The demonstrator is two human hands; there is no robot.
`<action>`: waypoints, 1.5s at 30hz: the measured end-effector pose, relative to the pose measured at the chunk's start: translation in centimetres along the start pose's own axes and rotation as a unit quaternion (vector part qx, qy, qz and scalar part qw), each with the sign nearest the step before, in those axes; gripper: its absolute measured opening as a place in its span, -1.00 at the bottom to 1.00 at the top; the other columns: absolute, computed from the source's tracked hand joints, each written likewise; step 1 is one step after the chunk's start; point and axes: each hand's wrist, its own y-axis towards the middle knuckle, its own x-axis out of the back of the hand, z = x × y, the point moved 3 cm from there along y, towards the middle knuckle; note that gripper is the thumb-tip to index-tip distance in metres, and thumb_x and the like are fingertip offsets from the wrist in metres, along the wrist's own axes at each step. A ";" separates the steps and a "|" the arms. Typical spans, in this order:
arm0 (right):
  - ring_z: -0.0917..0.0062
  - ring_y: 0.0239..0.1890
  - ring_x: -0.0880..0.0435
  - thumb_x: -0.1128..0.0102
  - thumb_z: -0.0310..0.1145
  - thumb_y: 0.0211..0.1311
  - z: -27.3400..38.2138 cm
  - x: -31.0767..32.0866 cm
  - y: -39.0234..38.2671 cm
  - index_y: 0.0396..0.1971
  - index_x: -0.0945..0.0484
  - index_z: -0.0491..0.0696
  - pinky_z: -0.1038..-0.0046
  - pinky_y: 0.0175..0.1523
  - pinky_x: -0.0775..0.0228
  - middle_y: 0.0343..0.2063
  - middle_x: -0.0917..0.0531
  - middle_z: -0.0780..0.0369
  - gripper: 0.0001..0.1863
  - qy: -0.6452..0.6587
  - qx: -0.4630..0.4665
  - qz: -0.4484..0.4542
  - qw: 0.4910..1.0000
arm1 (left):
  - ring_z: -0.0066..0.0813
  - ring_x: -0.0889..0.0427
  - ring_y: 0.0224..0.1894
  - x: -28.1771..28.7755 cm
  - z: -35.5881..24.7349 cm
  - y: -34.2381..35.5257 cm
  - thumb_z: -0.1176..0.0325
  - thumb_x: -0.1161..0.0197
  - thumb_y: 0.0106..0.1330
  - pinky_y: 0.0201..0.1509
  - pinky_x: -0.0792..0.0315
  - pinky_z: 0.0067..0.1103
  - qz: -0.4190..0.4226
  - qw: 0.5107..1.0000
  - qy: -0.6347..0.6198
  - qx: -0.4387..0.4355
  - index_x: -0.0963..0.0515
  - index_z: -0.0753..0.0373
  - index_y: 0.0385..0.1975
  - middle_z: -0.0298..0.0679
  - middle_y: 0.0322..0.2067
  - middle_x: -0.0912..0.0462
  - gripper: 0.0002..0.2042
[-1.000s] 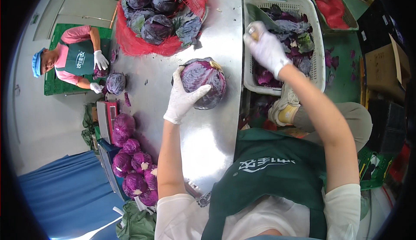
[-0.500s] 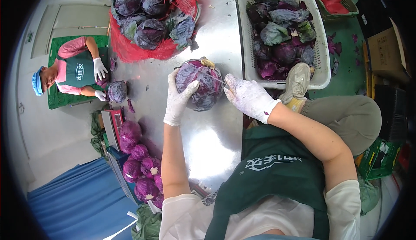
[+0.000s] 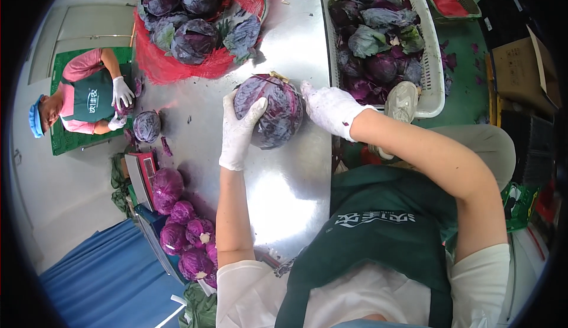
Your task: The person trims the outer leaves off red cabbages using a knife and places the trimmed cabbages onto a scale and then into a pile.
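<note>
My left hand [image 3: 239,124] grips the left side of a purple cabbage [image 3: 271,115] with dusky outer leaves and a pale stem at the top, on the steel table [image 3: 278,204]. My right hand [image 3: 325,106], gloved in white like the left, is closed just right of that cabbage; what it holds is hidden or too thin to make out. Above, dark cabbages [image 3: 195,41] sit in red mesh [image 3: 154,62]. At the upper right stands a white crate [image 3: 432,68] of loose leaves [image 3: 378,17].
A co-worker [image 3: 86,97] in green apron handles cabbage at left, near another cabbage [image 3: 147,125]. Peeled magenta cabbages [image 3: 168,189] pile at lower left by a blue curtain [image 3: 89,275]. Right are a cardboard box [image 3: 518,68], a crate with red mesh [image 3: 449,2] and my raised shoe [image 3: 402,100].
My right hand, earlier holding a broad blade over the white crate, came down to the cabbage's right side; the blade is now out of sight. The cabbage shifted slightly up in view.
</note>
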 end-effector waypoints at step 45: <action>0.09 -0.20 -0.57 0.14 -0.09 0.32 0.3 -0.2 -4.2 0.16 -0.31 0.04 0.24 -0.06 -0.43 -0.05 -0.53 0.03 -0.53 0.197 0.074 -0.123 0.970 | -0.38 -0.32 0.13 -0.5 1.4 -5.1 0.34 -0.28 0.13 0.25 -0.18 -0.49 -0.001 0.989 -0.129 -0.069 -0.16 0.22 0.18 -0.14 0.07 -0.31 -0.39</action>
